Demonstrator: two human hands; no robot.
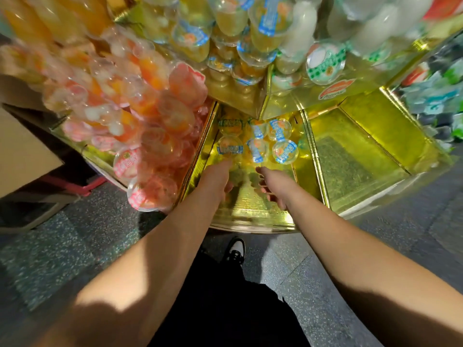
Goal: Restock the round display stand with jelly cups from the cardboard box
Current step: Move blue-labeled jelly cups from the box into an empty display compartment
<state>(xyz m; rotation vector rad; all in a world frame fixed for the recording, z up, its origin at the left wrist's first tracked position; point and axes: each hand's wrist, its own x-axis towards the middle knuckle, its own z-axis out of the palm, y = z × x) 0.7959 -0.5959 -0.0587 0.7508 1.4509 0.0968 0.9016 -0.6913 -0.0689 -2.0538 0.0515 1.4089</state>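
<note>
Both bare arms are reaching down into the middle gold compartment (253, 196) of the round display stand (270, 106), low tier. The left hand (216, 182) is sitting on the left side of that compartment, fingers pointing toward the back and loosely extended; nothing visible in it, grip looking relaxed and empty. The right hand (274, 187) is on the right side, fingers curled downward toward the floor of the compartment; cannot tell whether it is holding anything, the palm side is hidden.

Jelly cups with blue labels (258, 141) are lying at the back of the same compartment, about six of them in a loose cluster, just beyond the fingertips and not touching either hand. The nearest one (230, 146) is just ahead of the left hand's fingers.

The compartment to the left is piled full of pink and orange cups (140, 126), spilling up over its edge. The compartment to the right (360, 151) is showing bare gold lining. The upper tier is holding more yellow cups (225, 28) and white cups (323, 61).

The cardboard box (22, 151) is standing at the far left, well apart from both hands. Below: speckled floor (75, 246), black trousers (225, 309), one shoe (235, 249).
</note>
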